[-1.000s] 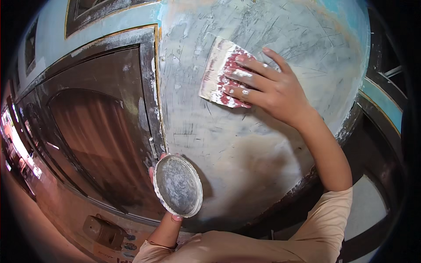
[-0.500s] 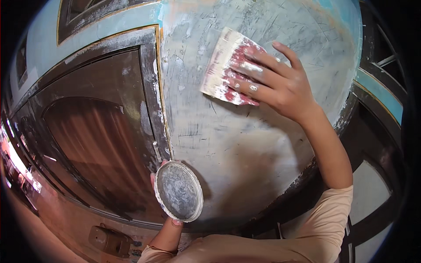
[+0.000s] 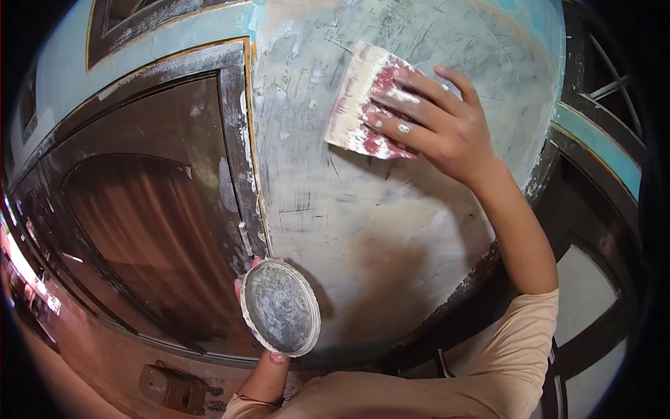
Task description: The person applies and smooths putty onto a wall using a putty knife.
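My right hand (image 3: 447, 126) presses a red putty spreader (image 3: 351, 98) against the upper part of a grey, patchy wall. Cream putty coats the spreader's left edge, and white smears mark my fingers. Lower down to the left, my left hand (image 3: 278, 358) grips a round, shallow lid (image 3: 315, 314) from behind. Putty crusts the lid's rim, and its grey inner face is streaked with white. Most of the left hand is hidden behind the lid; the thumb shows at its lower edge and fingertips at its left. The wall (image 3: 349, 202) carries dark scratches and pale filler.
A dark wooden door (image 3: 202, 258) with a curtained arched panel borders the wall on the left, its frame (image 3: 236, 126) splashed white. More dark woodwork (image 3: 558, 209) stands to the right. A brown object (image 3: 171, 386) lies on the reddish floor at lower left.
My right hand and the spreader have slid a little to the right and slightly up across the wall. The lid in my left hand stays nearly in place; the view has shifted slightly.
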Motion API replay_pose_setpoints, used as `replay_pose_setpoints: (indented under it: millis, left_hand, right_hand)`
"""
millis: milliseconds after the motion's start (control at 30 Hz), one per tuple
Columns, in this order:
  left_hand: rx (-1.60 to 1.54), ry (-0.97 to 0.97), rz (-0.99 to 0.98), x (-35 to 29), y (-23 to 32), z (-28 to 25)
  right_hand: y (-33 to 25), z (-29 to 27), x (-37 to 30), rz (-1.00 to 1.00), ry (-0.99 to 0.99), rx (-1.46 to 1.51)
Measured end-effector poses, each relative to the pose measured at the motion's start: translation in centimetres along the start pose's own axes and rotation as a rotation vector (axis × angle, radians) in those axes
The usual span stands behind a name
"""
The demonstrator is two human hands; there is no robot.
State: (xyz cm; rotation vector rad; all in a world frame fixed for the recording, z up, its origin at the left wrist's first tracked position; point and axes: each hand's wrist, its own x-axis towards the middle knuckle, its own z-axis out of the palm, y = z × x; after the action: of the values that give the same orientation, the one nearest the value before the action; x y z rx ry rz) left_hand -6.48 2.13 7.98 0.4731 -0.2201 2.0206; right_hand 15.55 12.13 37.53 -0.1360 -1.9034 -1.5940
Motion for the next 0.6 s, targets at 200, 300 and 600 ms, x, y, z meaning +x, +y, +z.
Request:
replay_pose_setpoints:
  millis: [200, 300, 600]
  left_hand:
    - [0.345, -0.127, 0.124, -0.7, -1.8, 2.6]
    - [0.132, -0.186, 0.064, -0.9, -2.0, 2.6]
    - [0.093, -0.221, 0.021, -0.8, -6.5, 2.7]
  right_hand:
    - [-0.2, 2.4, -2.8, 0.051, -0.046, -0.042]
    - [-0.6, 0.4, -7.0, 0.126, -0.099, -0.027]
    - [4.3, 0.1, 0.8, 0.086, 0.098, -0.145]
